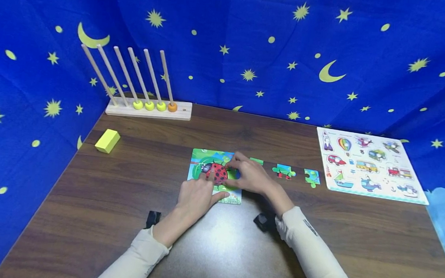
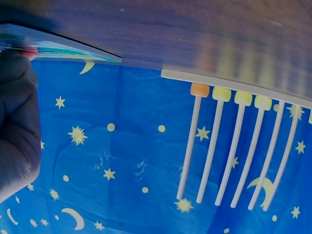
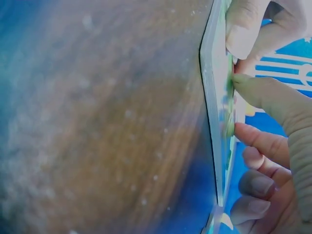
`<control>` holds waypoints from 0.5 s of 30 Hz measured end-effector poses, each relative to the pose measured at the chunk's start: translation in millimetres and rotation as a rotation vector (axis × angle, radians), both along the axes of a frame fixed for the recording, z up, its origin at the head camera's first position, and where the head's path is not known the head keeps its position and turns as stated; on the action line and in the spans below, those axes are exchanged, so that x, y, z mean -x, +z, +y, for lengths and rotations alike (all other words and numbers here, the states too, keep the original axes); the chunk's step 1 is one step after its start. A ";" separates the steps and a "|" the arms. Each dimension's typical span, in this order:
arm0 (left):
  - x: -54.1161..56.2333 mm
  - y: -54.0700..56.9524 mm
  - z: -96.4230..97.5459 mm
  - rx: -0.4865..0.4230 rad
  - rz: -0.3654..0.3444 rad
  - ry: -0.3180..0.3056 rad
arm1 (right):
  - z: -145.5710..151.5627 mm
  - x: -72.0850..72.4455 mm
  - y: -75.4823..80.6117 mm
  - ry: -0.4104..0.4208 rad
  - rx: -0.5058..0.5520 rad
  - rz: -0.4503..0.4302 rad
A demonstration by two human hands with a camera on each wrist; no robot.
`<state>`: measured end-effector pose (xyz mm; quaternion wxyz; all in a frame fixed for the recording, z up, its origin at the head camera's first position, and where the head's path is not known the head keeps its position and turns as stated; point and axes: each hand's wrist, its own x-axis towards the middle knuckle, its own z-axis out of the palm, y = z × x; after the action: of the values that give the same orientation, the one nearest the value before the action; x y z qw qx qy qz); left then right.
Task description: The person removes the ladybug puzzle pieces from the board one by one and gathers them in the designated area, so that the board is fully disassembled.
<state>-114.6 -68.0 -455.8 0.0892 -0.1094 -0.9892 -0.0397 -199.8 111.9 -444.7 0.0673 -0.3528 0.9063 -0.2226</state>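
Observation:
A ladybug jigsaw puzzle lies in the middle of the table, with a red, black-spotted ladybug on green. My left hand rests on it, index finger stretched over the ladybug and thumb out toward the lower right part. At the puzzle's right side, my right hand pinches a green puzzle piece between thumb and index finger, low against the board; its other fingers are curled. To the right lie loose pieces: one partly hidden by my right hand, a red and green one, and a blue-green one.
A wooden peg rack with yellow and orange beads stands at the back left. A yellow block sits in front of it. A white vehicle picture board lies at the right. A blue starry curtain closes off the back.

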 end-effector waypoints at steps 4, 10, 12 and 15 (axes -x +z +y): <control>0.0 -0.2 0.6 -0.003 -0.008 0.003 | -1.4 1.4 -0.1 0.020 -0.027 0.045; 1.0 0.5 1.3 -0.001 -0.034 0.013 | -2.3 3.0 0.8 0.024 -0.024 0.022; 1.1 0.8 1.1 0.002 -0.046 0.012 | -2.1 2.7 1.3 0.019 -0.019 -0.003; 0.8 1.0 0.3 -0.004 -0.045 0.010 | -1.6 2.7 0.5 0.006 0.003 -0.039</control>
<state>-115.5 -67.7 -454.9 0.0675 -0.1031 -0.9914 -0.0436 -202.5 110.3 -444.2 0.0851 -0.3510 0.9036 -0.2304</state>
